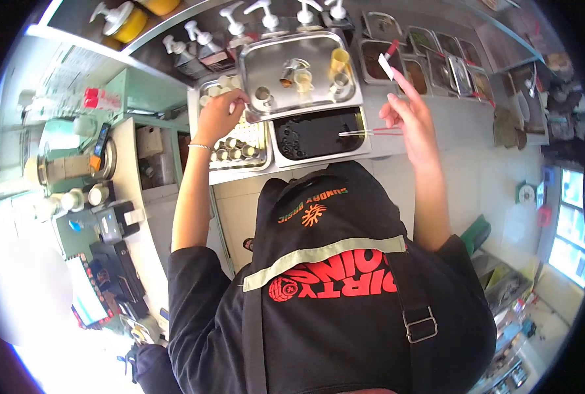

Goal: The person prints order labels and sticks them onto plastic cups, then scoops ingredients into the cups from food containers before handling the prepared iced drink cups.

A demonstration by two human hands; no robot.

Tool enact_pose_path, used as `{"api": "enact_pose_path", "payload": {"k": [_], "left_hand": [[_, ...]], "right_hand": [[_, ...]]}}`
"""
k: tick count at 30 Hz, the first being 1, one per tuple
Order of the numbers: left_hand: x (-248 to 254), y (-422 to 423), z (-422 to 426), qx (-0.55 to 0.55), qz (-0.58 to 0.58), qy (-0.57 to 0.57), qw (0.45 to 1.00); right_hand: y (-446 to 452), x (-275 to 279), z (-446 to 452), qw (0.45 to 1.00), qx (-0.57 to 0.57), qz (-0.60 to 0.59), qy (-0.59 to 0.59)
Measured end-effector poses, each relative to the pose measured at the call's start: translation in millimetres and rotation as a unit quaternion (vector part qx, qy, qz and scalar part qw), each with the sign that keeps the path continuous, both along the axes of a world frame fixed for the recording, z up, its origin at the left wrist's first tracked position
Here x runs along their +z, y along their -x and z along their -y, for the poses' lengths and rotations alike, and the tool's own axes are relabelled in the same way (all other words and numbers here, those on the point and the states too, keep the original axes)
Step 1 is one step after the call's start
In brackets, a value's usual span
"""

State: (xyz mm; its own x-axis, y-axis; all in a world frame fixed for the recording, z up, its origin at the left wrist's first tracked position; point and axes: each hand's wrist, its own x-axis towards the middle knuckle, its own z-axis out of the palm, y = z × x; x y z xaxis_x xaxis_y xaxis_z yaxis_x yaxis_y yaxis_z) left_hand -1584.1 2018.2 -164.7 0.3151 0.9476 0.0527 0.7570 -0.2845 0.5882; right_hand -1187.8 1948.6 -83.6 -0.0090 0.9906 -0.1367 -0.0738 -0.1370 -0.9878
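My left hand is closed, its fingers curled together beside the steel tray's left corner; whatever they may hold is hidden. Below it, small cups stand in a perforated tray. My right hand has its index finger stretched out and the others partly bent and apart. That fingertip meets or overlaps a white blade-like piece. Red-handled tongs reach from a black-filled pan to the right hand's edge, apparently not gripped. The steel tray bears metal cups and a yellowish cup.
Pump bottles line the back. Food containers stand at the back right, with a cloth farther right. A cabinet is at the left, and the counter edge runs before my torso.
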Motion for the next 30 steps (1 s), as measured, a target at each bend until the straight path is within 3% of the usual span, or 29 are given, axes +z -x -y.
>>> {"api": "enact_pose_path", "payload": {"k": [3,5,6,8,10,12,15,19,23,26,30], "left_hand": [[0,8,16,0.029,0.023,0.017,0.999],[-56,47,27,0.06,0.051,-0.006,0.997],[-21,36,44,0.086,0.012,0.014,0.996],[-8,40,80,0.159,0.039,-0.021,0.986],[-1,52,119,0.267,0.088,-0.037,0.959],[-16,72,165,0.372,0.069,-0.063,0.924],[-18,100,241,0.48,0.067,-0.063,0.872],[-17,171,315,0.571,0.019,-0.099,0.815],[-21,297,345,0.606,0.051,-0.139,0.782],[-13,399,333,0.615,0.064,-0.203,0.759],[-23,498,305,0.604,0.069,-0.27,0.747]], "right_hand": [[11,-14,-25,0.997,0.059,0.033,-0.039],[43,-1,-35,0.996,0.048,0.068,-0.027],[39,-8,-45,0.989,0.114,0.078,-0.058],[55,-11,-54,0.979,0.171,0.06,-0.093],[81,-17,-62,0.973,0.224,-0.033,-0.036],[93,-26,-72,0.95,0.309,-0.026,-0.023],[122,-29,-73,0.908,0.391,0.083,-0.124],[201,2,-51,0.897,0.435,-0.001,-0.08],[340,32,-17,0.869,0.462,0.009,-0.178],[486,40,1,0.806,0.485,0.033,-0.337],[713,38,27,0.822,0.445,0.002,-0.357]]}}
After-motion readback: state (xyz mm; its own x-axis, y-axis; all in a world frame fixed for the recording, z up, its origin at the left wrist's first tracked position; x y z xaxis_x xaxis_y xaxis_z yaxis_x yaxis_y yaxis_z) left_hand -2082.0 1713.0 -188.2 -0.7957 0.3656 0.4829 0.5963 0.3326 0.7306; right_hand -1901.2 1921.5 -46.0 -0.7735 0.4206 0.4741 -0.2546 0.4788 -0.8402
